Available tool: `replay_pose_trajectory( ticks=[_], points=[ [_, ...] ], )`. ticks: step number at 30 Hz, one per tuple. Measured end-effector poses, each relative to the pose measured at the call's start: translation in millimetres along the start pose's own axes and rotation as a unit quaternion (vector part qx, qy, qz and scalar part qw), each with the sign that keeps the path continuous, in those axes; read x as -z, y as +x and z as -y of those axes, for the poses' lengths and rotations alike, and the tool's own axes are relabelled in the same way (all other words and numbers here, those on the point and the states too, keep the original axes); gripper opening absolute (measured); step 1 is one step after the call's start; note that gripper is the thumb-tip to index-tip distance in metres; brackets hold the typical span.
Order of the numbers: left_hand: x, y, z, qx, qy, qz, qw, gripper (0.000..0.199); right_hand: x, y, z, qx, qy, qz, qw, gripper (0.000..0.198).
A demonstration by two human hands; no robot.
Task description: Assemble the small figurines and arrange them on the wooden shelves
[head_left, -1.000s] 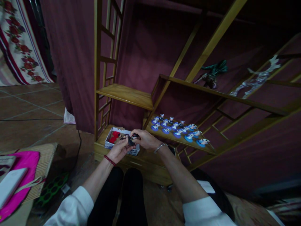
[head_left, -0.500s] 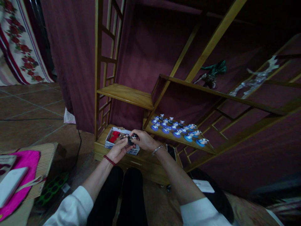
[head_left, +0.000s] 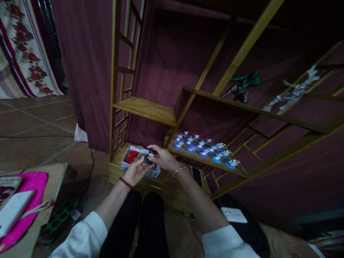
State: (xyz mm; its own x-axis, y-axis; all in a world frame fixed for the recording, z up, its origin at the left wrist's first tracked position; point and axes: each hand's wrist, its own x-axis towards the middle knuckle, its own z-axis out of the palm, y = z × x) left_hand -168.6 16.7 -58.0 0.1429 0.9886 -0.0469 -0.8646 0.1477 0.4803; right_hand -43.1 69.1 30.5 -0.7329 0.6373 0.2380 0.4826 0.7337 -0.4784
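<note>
Between my two hands is a small dark figurine (head_left: 152, 153) on a round black base. My left hand (head_left: 136, 172) grips the base from the left, with a red bead bracelet at its wrist. My right hand (head_left: 167, 159) closes its fingertips on the figurine's upper part from the right. Just beneath, an open white box (head_left: 124, 163) stands on the low wooden cabinet, a red item (head_left: 131, 156) inside it; my hands hide part of its contents. To the right, several small figurines (head_left: 191, 148) with blue, purple or black bases stand in rows on a wooden shelf (head_left: 172, 143).
A bare-topped side shelf (head_left: 146, 107) juts out above the box. Higher up are a green-and-brown statue (head_left: 243, 86) and a clear sculpture (head_left: 292, 91). A dark flat device (head_left: 196, 176) lies right of my hands. At left, a low table (head_left: 57, 179) bears a pink mat.
The figurine has been turned in my fingers and now stands more upright, its face and base showing more. Both hands stay above the box. The view has shifted slightly.
</note>
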Motion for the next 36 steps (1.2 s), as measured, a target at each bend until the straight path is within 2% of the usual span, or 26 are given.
replay_pose_trajectory(
  ticks=[6,11,15,25,31,36],
  points=[
    [0,2,-5,0.013,-0.026,-0.008,1.000,0.018,-6,1,-3,-0.054,0.113,-0.026,0.992,0.045],
    [-3,1,-9,0.010,-0.062,-0.007,0.998,0.016,-11,3,-6,-0.087,0.260,-0.018,0.962,0.046],
    [-5,1,-11,0.009,-0.059,-0.014,0.998,0.016,-16,4,-9,-0.085,0.326,-0.024,0.941,0.043],
    [-4,1,-9,0.009,-0.037,-0.006,0.999,0.019,-18,3,-8,-0.062,0.303,-0.048,0.950,0.037],
    [0,1,-7,0.001,-0.031,0.006,0.999,0.017,-15,2,-8,-0.050,0.320,-0.028,0.946,0.038],
    [-5,-2,-7,0.004,-0.026,-0.012,1.000,0.016,-13,1,-8,-0.042,0.320,-0.018,0.946,0.037]
  ],
)
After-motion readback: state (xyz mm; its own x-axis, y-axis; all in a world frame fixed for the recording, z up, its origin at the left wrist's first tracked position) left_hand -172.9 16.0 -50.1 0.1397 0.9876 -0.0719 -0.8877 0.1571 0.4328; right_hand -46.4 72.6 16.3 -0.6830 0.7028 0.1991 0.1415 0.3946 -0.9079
